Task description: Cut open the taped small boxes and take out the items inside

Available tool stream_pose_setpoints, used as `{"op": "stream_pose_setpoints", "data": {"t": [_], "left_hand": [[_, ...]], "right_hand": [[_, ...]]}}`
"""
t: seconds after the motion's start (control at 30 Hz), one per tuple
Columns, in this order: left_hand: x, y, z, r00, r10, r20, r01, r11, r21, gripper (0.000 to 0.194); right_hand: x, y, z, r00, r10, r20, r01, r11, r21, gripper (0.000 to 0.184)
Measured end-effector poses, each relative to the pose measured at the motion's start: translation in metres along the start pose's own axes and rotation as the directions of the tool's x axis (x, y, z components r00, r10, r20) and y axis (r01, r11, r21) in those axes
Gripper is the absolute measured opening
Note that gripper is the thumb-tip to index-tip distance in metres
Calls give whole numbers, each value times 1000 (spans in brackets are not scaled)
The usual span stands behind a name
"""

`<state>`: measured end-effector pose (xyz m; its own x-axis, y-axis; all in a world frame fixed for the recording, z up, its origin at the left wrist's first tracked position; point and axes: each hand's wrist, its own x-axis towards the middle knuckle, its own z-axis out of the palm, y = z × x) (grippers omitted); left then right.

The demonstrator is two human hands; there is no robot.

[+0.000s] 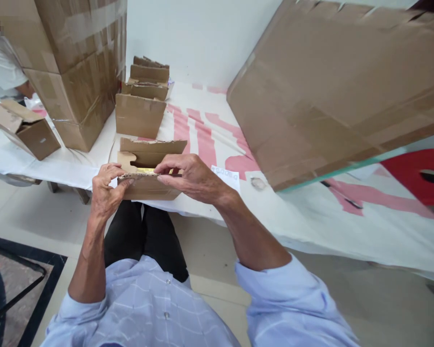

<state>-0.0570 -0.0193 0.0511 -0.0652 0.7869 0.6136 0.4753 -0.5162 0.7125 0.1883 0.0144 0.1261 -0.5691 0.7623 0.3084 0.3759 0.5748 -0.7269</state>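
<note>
A small brown cardboard box [150,188] stands open at the table's front edge, close to my body. Its rear flap [154,147] is raised, and something yellow shows inside. My left hand [108,188] grips the near flap at its left end, thumb on the outer face and fingers over the edge. Near the right end of that flap, my right hand [193,178] pinches the edge between thumb and fingers. A white paper [226,178] with handwritten marks lies just right of the box, partly behind my right wrist.
Several open cardboard boxes [141,113] stand in a row behind. Tall taped cartons [81,77] rise at left beside another box [36,135]. A large carton [332,91] leans at right; a red stool [419,176] and dark pen-like tool [342,193] are nearby. Another person's sleeve [2,62] shows far left.
</note>
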Motion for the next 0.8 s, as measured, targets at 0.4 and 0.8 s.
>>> {"op": "stream_pose_setpoints", "data": {"t": [0.4, 0.8], "left_hand": [[-5, 7, -2, 992, 113, 57, -109, 992, -68, 10], [-6, 20, -4, 991, 76, 113, -69, 995, -68, 21]], "right_hand": [[2, -5, 19, 998, 11, 57, -11, 1000, 10, 11], [10, -10, 15, 961, 98, 258, -102, 995, 0, 13]]}}
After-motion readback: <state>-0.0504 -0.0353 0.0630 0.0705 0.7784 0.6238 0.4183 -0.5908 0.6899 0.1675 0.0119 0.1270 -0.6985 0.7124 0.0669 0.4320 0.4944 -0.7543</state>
